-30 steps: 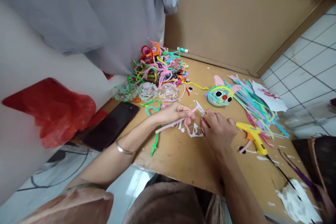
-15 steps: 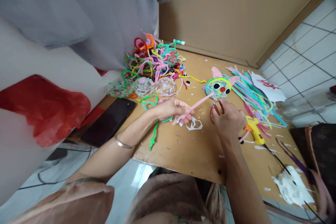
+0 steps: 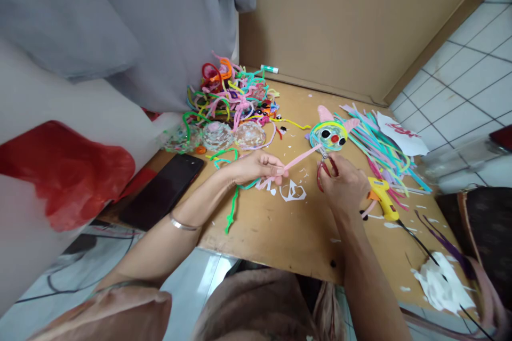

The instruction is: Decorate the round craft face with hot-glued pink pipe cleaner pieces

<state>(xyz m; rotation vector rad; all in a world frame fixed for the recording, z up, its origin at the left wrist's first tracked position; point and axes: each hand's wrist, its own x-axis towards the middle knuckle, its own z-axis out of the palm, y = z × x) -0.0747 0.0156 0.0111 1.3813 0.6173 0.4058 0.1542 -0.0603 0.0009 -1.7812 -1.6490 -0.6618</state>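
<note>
- The left hand (image 3: 256, 166) pinched a pink pipe cleaner (image 3: 303, 155) between thumb and fingertips, holding it slanted up and to the right so that its free end reached toward the scissors (image 3: 325, 166); the other end trailed down onto the table beside the hand.
- The right hand (image 3: 344, 186) was closed through the red handles of the scissors, with the blades pointed at the tip of the pink pipe cleaner; whether the blades were apart or closed could not be told, for they were small and partly hidden.
- The step in hand looked like trimming the end of the pipe cleaner; the cut would seem to call for the left hand to keep the stem taut and steady, and for the blades to meet it square, just short of the face craft (image 3: 330, 136).
- The face craft lay just beyond the scissor tips, near enough that a wide snip might have caught its yarn rim; a yellow glue gun (image 3: 382, 198) lay just right of the right hand, its cord running toward the near right corner.
- The wooden table (image 3: 276, 229) showed bare room in front of both hands, toward its near edge; white paper scraps (image 3: 294, 192) lay under the pipe cleaner; a heap of pipe cleaners (image 3: 232, 90) sat well behind the left hand, and a phone (image 3: 162, 190) lay by the left edge.
</note>
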